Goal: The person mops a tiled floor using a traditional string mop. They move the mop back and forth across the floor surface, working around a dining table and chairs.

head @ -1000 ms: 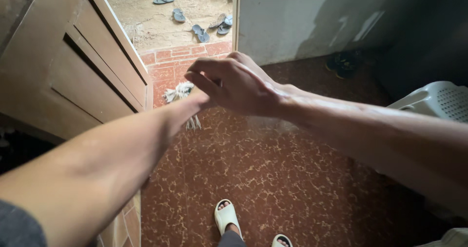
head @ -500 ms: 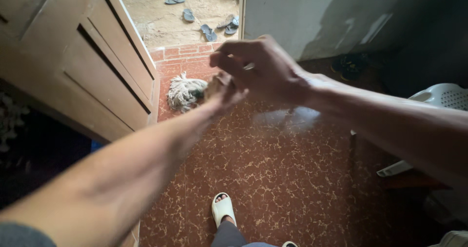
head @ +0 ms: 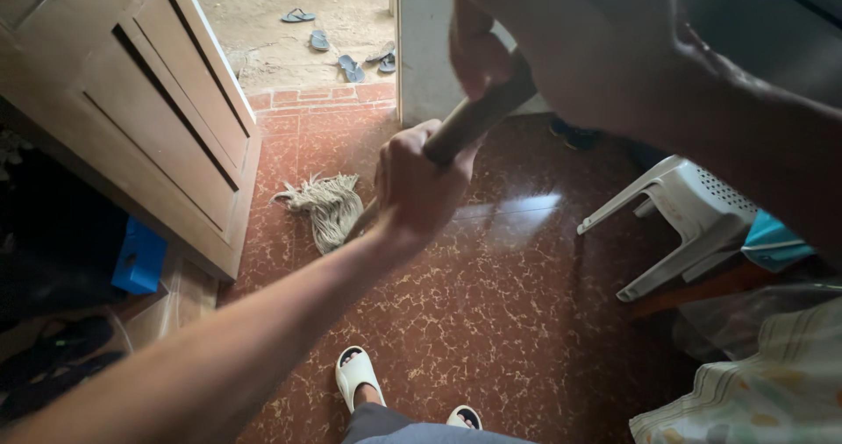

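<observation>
Both of my hands grip a mop's dark wooden handle (head: 463,127). My left hand (head: 419,181) is wrapped around the handle lower down, arm stretched out from the lower left. My right hand (head: 561,36) holds the handle higher up, close to the camera and partly blurred. The pale string mop head (head: 326,206) lies on the reddish-brown patterned floor (head: 491,321) just inside the open doorway, to the left of my left hand.
An open wooden door (head: 132,102) stands at the left. A white plastic stool (head: 684,216) lies tipped at the right, beside cloth and a teal object. Sandals (head: 351,63) are scattered on the ground outside. My feet in white slides (head: 355,376) are at the bottom.
My right hand has risen and come close to the camera; both hands now clasp the handle. The mop head has slid nearer along the floor, and the view has swung right, showing the stool.
</observation>
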